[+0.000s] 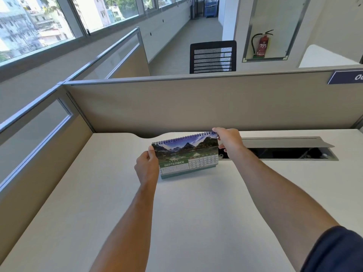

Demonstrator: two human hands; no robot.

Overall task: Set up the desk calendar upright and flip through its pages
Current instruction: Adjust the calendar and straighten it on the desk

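I am holding the desk calendar standing upright on the pale desk, its base resting on the surface a little way in front of the beige partition. The page facing me is showing a mountain lake photo with SEPTEMBER printed on a green band beneath it. My left hand is gripping the calendar's left edge, thumb lying on the front of the page and the other fingers wrapping behind, where I cannot see them. My right hand is pinching the top right corner right at the spiral binding, fingertips pressing together on the corner; whether they are catching a single sheet or the whole stack is hard to tell from this angle. Just beside my right wrist, the grey lid of the cable tray is standing open over a dark slot in the desk. Beyond the partition, a black mesh chair is showing, and a red fire extinguisher is standing in a wall recess.
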